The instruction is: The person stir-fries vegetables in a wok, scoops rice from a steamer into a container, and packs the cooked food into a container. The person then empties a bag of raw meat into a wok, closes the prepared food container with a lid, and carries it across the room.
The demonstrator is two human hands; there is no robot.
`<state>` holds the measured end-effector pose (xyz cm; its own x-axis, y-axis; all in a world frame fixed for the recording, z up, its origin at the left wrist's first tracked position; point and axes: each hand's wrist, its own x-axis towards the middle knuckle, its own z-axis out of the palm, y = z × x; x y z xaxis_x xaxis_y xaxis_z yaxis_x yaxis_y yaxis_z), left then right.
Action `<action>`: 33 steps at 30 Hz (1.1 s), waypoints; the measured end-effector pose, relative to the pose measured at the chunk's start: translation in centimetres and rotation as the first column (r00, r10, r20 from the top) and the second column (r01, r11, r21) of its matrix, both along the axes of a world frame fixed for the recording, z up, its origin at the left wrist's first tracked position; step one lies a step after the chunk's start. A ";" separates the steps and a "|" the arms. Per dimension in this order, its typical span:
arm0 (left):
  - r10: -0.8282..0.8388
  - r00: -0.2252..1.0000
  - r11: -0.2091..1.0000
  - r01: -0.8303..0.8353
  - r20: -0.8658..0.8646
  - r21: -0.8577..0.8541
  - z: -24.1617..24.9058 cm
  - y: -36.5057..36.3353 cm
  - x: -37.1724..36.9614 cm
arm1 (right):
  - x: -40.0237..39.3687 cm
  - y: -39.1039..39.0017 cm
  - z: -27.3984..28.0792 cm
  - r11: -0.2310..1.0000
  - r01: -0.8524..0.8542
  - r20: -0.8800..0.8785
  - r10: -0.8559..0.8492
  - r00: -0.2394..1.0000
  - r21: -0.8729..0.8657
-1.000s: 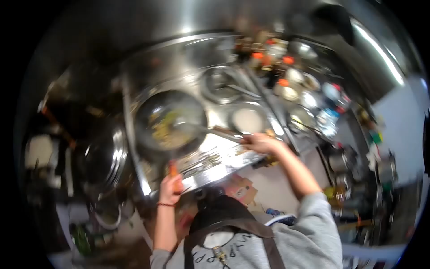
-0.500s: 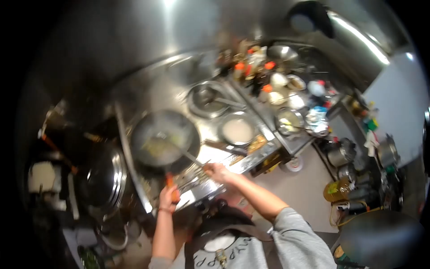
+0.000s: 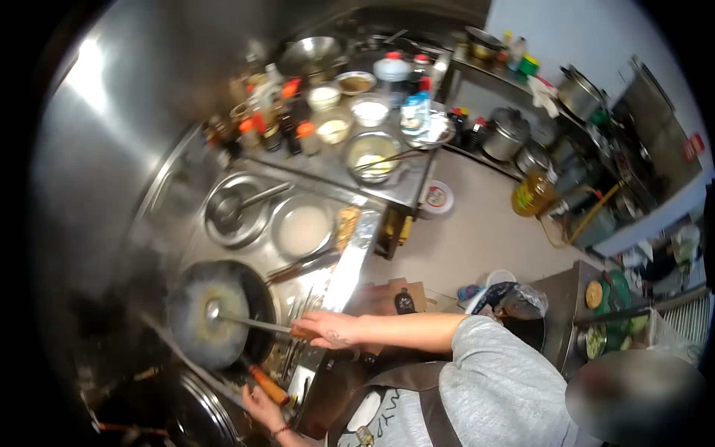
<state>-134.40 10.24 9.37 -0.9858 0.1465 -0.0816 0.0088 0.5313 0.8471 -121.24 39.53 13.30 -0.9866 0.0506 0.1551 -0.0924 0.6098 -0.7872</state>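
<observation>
My right hand is closed around the wooden end of a long metal ladle. The ladle's shiny head rests inside the wok, in the yellowish middle of its pale grey surface. A dark crescent shows along the wok's right side. The wok's orange-brown wooden handle points toward me. Just beside and below that handle is my left hand, fingers stretched out alongside it and not wrapped over its visible top.
Right of the wok stand a basin with another ladle and a bowl of whitish liquid. Bottles and bowls crowd the side table. A lidded pot and an oil jug stand farther right.
The view has swung right, so the wok appears lower and farther left. My left hand has let go of the wok handle. My right hand still holds the ladle in the wok.
</observation>
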 end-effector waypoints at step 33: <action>-0.981 -0.116 -0.032 0.893 0.159 0.450 -0.8 87.4 38.3 | 45.9 49.7 -9.7 0.269 0.963 0.582 -0.779 0.234 -0.028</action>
<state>-96.11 97.67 8.60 0.2803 0.9461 -0.1624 0.1042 0.1382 0.9849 -75.35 89.22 3.60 -0.2031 0.8698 -0.4497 0.6716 -0.2105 -0.7104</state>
